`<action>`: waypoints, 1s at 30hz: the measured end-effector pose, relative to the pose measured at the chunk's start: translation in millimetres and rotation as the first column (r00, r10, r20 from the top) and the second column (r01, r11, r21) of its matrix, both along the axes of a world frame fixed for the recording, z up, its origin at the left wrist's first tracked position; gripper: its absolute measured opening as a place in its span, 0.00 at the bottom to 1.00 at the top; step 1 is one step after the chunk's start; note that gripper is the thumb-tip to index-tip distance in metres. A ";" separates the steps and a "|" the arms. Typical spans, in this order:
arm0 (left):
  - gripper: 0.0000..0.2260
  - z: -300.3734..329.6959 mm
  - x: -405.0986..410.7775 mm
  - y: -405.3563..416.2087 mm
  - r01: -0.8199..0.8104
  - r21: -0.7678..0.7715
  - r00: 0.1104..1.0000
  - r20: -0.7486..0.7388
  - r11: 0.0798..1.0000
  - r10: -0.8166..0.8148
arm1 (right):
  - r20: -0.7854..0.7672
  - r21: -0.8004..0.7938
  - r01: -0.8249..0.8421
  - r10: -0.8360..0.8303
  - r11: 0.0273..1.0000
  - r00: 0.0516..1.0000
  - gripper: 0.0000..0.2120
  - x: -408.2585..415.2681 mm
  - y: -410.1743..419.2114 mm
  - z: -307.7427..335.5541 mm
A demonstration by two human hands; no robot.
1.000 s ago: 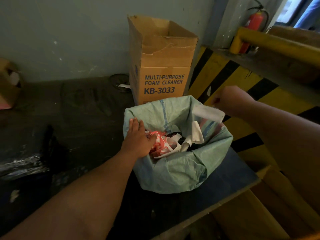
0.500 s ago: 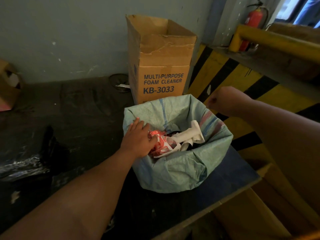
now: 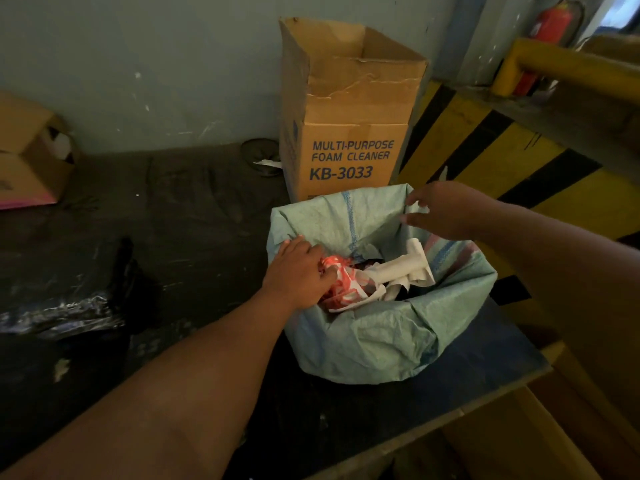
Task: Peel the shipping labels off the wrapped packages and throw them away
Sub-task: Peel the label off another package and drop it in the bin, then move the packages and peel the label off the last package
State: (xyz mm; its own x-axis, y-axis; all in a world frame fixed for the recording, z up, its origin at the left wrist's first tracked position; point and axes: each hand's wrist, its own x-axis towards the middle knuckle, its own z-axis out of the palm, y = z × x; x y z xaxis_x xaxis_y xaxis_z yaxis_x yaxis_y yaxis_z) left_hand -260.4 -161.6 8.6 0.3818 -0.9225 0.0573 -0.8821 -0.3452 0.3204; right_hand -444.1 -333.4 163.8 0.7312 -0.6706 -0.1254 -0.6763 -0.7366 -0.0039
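A pale green woven sack (image 3: 363, 337) stands open on the dark platform. It holds crumpled white labels (image 3: 405, 268) and a red-and-white wrapper (image 3: 343, 289). My left hand (image 3: 298, 268) lies palm down over the sack's near-left rim, with its fingers curled inside against the red-and-white wrapper. My right hand (image 3: 446, 209) hovers over the far rim. A small white label scrap (image 3: 415, 207) sits between its thumb and forefinger. No wrapped package shows clearly.
A tall open cardboard box (image 3: 349, 133) marked foam cleaner stands just behind the sack. A smaller box (image 3: 31, 161) sits far left, with crinkled black plastic (image 3: 69, 313) on the platform. A yellow-black striped barrier (image 3: 502, 161) and the platform's edge (image 3: 467, 407) close off the right.
My right hand has swung left from outside the sack to over its far rim. The larger white label it held a second ago has gone. My left fingers have curled further in.
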 end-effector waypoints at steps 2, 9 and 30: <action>0.26 7.7 -0.8 1.0 -0.010 0.036 1.000 -0.010 0.999 0.010 | -0.002 0.007 -0.018 0.018 1.000 1.000 0.26 12.1 7.3 -3.4; 0.30 56.4 47.1 46.5 -0.097 -0.030 0.978 -0.191 0.995 0.089 | 0.016 0.007 -0.188 0.188 0.982 0.982 0.30 84.8 62.0 1.8; 0.29 89.1 318.2 335.5 -0.496 0.197 0.867 0.163 0.846 0.471 | 0.070 0.176 -0.472 0.467 0.864 0.881 0.31 391.7 304.2 -37.0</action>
State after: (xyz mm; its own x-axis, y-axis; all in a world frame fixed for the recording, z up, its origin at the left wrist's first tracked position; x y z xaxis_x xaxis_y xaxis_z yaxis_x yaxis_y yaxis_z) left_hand 57.7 174.0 97.7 0.7862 -0.6146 -0.0639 -0.6080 -0.7879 0.0977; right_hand -52.4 -29.2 126.8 0.9581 -0.2142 -0.1901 -0.2487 -0.9515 -0.1809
